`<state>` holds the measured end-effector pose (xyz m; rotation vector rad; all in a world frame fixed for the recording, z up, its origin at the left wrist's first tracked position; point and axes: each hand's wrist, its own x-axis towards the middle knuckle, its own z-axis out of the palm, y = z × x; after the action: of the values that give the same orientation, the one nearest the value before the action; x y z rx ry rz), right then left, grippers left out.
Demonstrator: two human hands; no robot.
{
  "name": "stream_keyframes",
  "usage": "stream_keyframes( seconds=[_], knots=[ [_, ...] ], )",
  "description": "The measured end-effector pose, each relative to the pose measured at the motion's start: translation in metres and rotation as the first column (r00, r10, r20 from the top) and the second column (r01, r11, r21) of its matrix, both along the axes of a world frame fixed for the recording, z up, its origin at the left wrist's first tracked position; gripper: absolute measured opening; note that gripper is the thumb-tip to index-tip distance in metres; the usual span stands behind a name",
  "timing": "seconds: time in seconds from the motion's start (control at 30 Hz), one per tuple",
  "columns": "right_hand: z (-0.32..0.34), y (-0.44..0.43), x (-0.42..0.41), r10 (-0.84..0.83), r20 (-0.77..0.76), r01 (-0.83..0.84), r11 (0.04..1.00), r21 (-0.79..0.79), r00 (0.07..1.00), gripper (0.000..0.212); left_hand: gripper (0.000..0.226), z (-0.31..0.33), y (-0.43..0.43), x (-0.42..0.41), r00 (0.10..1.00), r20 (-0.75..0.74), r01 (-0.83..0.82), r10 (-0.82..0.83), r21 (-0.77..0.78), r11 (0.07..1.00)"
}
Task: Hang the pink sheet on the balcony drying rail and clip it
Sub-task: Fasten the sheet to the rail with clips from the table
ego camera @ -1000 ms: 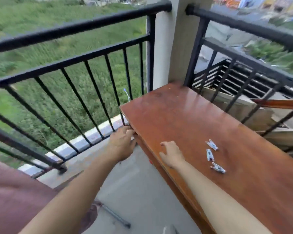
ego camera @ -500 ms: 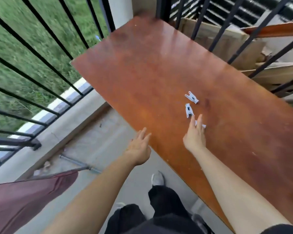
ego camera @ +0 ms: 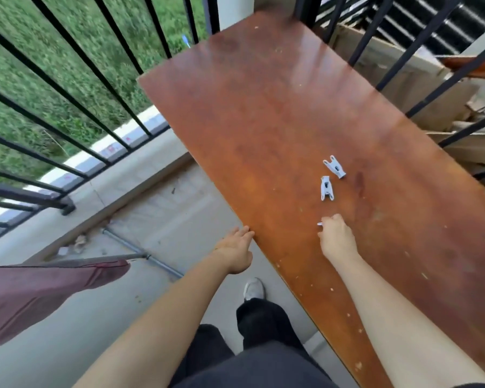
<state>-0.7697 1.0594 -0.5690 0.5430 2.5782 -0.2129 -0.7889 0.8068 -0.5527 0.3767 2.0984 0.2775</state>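
Head view: right hand (ego camera: pixel 337 239) fingers curled over clip (ego camera: pixel 319 224).

Both forearms are seen bare, with no sleeves, watch or rings visible on the left hand (ego camera: pixel 233 252) or the right hand (ego camera: pixel 338 242). Loose dark charcoal trousers (ego camera: pixel 263 326) are worn, and one light grey sneaker (ego camera: pixel 254 288) is seen below them.

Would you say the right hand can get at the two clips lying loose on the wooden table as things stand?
Probably yes. The right hand is over the table, just short of the nearer clip, with the farther clip close beyond. Nothing lies between; its fingers, though, seem closed on a third clip.
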Motion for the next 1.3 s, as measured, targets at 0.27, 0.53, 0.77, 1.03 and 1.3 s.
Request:
stream_keyframes(
  seconds=[0.27,0.53,0.77,1.03,1.3],
  knots=[
    [0.027,-0.061,-0.033,0.177,-0.101,-0.187,0.977,-0.099,0.979,0.039,0.055,0.043,-0.074,0.009,0.973,-0.137,-0.196,0.188,-0.048,0.979],
    [0.079,-0.236,-0.073,0.258,-0.21,-0.327,0.835,-0.441,0.943,0.027,0.047,0.096,-0.237,0.023,0.935,-0.336,-0.258,0.114,-0.421,0.87],
    [0.084,-0.356,-0.051,0.334,-0.242,-0.412,0.759,-0.504,0.911,0.027,0.044,0.116,-0.359,0.013,0.939,-0.286,-0.065,-0.191,-0.693,0.718],
    [0.057,-0.437,-0.029,0.243,-0.175,-0.299,0.773,-0.559,0.954,0.028,0.07,0.089,-0.433,0.022,0.897,-0.223,0.032,-0.381,-0.828,0.56],
    [0.038,-0.484,-0.02,0.179,-0.11,-0.21,0.778,-0.593,0.978,0.023,0.042,0.076,-0.438,-0.004,0.927,-0.182,0.022,-0.327,-0.846,0.533]
  ],
)
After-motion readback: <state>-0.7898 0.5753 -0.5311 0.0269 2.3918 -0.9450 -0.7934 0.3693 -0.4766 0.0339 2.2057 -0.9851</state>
